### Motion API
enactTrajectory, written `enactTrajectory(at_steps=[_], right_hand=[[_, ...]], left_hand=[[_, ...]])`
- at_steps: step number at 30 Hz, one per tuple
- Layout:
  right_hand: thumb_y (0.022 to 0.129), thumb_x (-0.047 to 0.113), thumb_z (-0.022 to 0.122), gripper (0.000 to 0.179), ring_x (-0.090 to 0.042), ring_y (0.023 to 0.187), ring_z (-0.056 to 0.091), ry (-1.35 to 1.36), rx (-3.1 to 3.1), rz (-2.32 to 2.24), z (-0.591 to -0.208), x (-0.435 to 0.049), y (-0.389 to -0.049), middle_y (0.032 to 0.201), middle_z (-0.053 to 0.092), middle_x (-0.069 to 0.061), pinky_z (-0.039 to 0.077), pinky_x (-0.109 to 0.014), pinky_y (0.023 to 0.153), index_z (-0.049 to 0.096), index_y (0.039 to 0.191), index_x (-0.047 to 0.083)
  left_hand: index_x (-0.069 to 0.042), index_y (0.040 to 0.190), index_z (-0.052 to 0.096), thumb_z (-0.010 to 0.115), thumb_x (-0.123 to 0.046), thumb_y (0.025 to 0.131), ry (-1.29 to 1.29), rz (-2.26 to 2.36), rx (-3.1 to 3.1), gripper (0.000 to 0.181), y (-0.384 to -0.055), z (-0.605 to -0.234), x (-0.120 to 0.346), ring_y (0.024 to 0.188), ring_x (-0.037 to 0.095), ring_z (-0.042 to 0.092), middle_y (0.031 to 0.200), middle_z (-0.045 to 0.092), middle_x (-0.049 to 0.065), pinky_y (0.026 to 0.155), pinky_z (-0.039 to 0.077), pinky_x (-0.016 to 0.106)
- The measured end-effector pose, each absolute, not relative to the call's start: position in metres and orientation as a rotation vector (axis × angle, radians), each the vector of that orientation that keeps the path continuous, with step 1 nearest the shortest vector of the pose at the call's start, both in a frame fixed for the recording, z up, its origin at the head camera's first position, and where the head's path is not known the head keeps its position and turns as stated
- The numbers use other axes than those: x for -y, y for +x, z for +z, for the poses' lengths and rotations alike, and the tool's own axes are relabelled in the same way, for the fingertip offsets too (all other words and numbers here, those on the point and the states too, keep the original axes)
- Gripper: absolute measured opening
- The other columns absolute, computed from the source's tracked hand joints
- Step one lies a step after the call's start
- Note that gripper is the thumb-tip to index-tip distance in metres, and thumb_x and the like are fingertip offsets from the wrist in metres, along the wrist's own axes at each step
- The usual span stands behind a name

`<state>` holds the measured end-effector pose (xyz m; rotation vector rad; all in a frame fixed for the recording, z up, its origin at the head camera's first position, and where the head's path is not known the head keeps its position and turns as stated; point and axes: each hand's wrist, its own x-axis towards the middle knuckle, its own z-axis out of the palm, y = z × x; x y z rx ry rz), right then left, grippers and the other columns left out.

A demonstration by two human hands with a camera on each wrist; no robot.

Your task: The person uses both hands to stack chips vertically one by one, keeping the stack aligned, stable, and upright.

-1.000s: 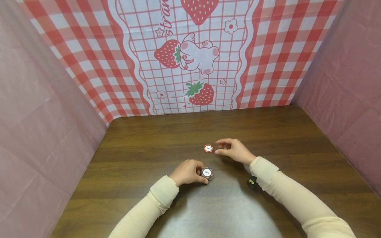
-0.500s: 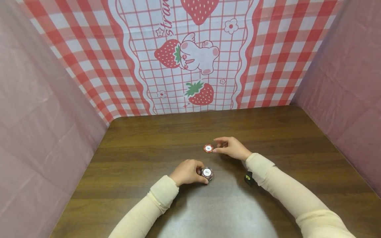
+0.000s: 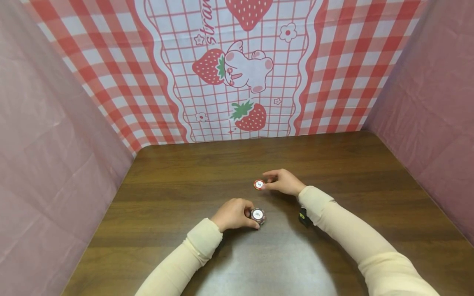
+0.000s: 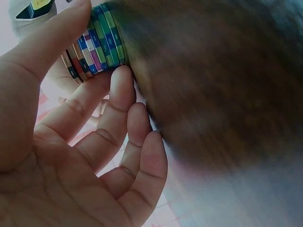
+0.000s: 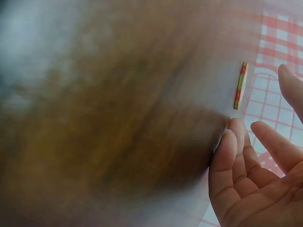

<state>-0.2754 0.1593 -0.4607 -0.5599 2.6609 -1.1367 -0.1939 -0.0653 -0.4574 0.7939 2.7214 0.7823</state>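
Observation:
My left hand (image 3: 234,213) grips a stack of poker chips (image 3: 258,214) standing on the table, thumb on the near side and fingers behind. A dark chip with a white centre marked 100 tops it. Green, blue, white and orange chip edges (image 4: 102,42) show in the left wrist view. Farther back, a single red poker chip (image 3: 258,183) with a white centre lies flat. The right hand (image 3: 285,181) is just right of it, thumb tip overlapping its edge in the head view. In the right wrist view the red chip (image 5: 241,86) lies between spread thumb and index finger, with gaps on both sides.
The brown wooden table (image 3: 177,181) runs back to a red-and-white checked cloth (image 3: 348,74) with strawberry prints. Pink cloth walls (image 3: 55,156) close off both sides. A small black device (image 3: 304,217) sits at the right wrist.
The right hand has moved left, bringing its thumb over the red chip's edge. The left hand, the stack and the red chip have stayed in place.

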Motion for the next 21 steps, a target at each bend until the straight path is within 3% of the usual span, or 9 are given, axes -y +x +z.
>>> enactTrajectory(at_steps=[8,21], right_hand=[[0.084,0.026,0.077,0.051,-0.014,0.086,0.060,-0.579,-2.669,-1.076,-0.457,-0.154,-0.278,0.093,0.069,-0.007,0.048,-0.031,0.081,0.064,0.125,0.000],[0.078,0.028,0.082,0.054,-0.013,0.078,0.050,-0.595,-2.720,-0.890,-0.461,-0.145,-0.287,0.087,0.059,-0.003,0.041,-0.027,0.071,0.066,0.125,0.006]], left_hand=[[-0.018,0.083,0.070,0.089,-0.034,0.065,0.785,0.780,-2.717,0.031,-0.194,-0.457,0.065,0.062,0.002,0.048,0.068,0.058,-0.010,0.059,0.039,0.019],[-0.019,0.083,0.070,0.089,-0.035,0.065,0.804,0.769,-2.729,0.031,-0.194,-0.458,0.065,0.062,0.002,0.049,0.069,0.059,-0.010,0.059,0.039,0.019]])
